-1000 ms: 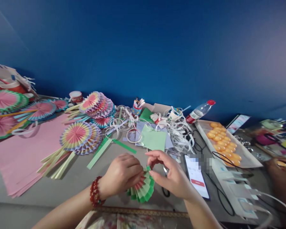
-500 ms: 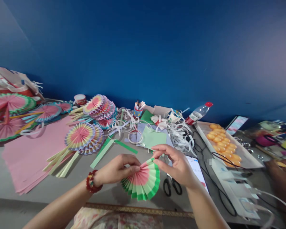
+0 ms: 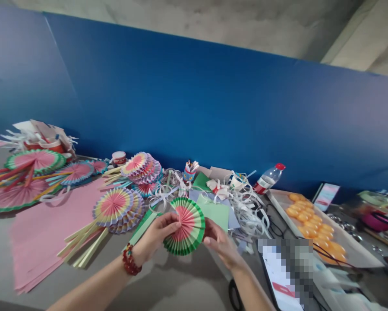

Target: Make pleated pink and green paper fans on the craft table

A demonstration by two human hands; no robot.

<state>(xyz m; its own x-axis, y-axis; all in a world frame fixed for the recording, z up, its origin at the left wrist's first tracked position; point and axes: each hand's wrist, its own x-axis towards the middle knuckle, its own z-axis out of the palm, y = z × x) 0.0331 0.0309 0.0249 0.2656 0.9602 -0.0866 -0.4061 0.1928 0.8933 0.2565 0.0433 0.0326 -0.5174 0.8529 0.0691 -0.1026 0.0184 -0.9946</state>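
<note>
A round pleated paper fan (image 3: 194,224), pink in the middle and green at the rim, is held up over the table with its face toward me. My left hand (image 3: 163,233), a red bead bracelet on its wrist, pinches the fan near its centre on the left side. At the fan's right edge is my right hand (image 3: 222,244), thumb in front and fingertips partly hidden behind the paper. Beneath my right forearm a black scissor handle (image 3: 235,296) shows. Light green paper (image 3: 216,215) and green strips (image 3: 143,229) lie just behind the fan.
Finished fans (image 3: 114,207) and pink sheets (image 3: 48,242) cover the left. White paper ribbons (image 3: 248,211), a pen cup (image 3: 189,173) and a bottle (image 3: 269,179) stand behind. To the right are a phone (image 3: 278,272), cables and a tray of orange pieces (image 3: 320,229).
The fan has spread from a partly opened shape into a nearly full circle and been raised upright. My right hand has moved from its top to its right edge. The view has tilted upward.
</note>
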